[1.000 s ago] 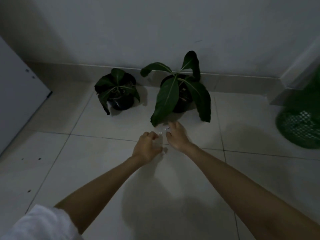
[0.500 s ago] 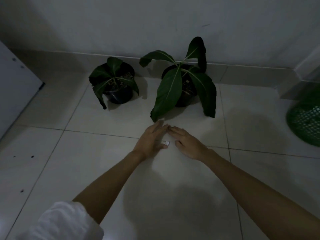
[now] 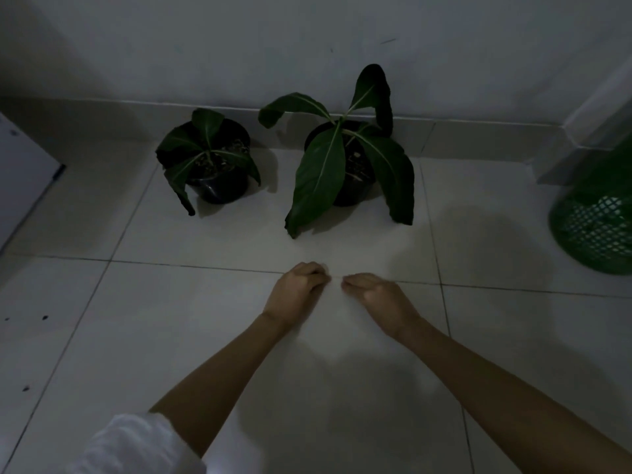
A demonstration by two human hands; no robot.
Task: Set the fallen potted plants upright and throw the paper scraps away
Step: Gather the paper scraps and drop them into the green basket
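Two potted plants stand upright on the tiled floor by the wall: a small one point(image 3: 212, 165) on the left and a taller one point(image 3: 337, 162) with long leaves on the right. My left hand point(image 3: 297, 289) is curled into a fist just above the floor in front of the taller plant. My right hand point(image 3: 374, 295) is beside it with its fingers bent inward, fingertips a short gap from the left fist. No paper scrap shows on the floor between them; anything inside either hand is hidden.
A green mesh basket point(image 3: 596, 227) stands on the floor at the right edge, near a wall corner. A white panel point(image 3: 24, 179) leans in at the left edge. A few dark specks point(image 3: 44, 317) lie on the left tiles.
Half a second ago a small white scrap lay between my flat hands. Both hands have now curled shut and drawn slightly apart, and the scrap is out of sight.
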